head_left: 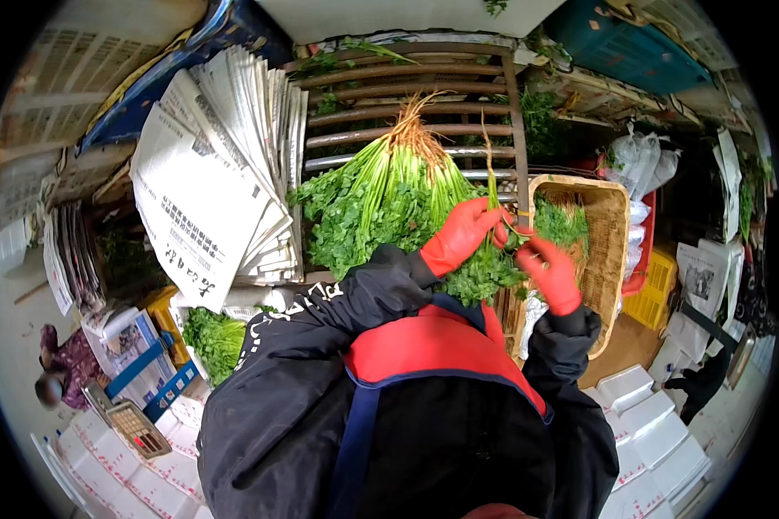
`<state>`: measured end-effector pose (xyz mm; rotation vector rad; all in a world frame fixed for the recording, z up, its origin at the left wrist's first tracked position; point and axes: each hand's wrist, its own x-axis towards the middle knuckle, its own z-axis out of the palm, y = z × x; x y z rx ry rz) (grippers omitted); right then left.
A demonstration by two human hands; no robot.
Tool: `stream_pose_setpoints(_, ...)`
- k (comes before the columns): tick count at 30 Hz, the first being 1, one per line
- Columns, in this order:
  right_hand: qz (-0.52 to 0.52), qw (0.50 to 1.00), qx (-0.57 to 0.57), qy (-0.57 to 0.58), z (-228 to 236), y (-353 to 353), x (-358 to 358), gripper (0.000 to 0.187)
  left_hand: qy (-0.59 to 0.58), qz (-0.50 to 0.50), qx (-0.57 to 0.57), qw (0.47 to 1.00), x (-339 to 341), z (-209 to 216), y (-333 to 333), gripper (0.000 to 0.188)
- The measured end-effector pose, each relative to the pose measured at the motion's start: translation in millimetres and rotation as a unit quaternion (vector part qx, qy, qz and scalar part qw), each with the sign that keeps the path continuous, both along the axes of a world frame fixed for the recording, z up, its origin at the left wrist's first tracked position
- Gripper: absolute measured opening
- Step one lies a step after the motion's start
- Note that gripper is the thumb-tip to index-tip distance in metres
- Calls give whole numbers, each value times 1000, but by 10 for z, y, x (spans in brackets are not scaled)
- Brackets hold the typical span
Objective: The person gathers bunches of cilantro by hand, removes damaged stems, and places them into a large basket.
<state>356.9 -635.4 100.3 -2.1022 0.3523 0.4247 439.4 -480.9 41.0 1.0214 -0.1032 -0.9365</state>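
Stems (492,187) beside the herb pile (381,195), over the slatted bench (355,73), are pinched by our left hand (460,235); we should grip lightly against bruising. Our right hand (550,275) curls, its hold unclear.

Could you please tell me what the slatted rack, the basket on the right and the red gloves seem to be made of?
Slatted rack: probably metal; some slats shine silver, others look dull brown.
Basket: likely bamboo or wicker, matte tan, with a woven-looking wall.
Red gloves: perhaps rubber, smooth and evenly coloured, though coated fabric is possible.
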Motion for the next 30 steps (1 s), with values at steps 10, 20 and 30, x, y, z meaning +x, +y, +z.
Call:
stream_pose_setpoints(10,-173,950,252,-66,-532,-10,657,23,-297,2,294,909,270,-18,945,33)
stream_pose_setpoints(20,28,995,-87,-30,-1520,612,923,76,-432,100,599,667,288,-971,1320,70)
stream_pose_setpoints(30,1,979,-198,-50,-1102,337,1060,61,-284,157,519,791,230,-796,1545,52)
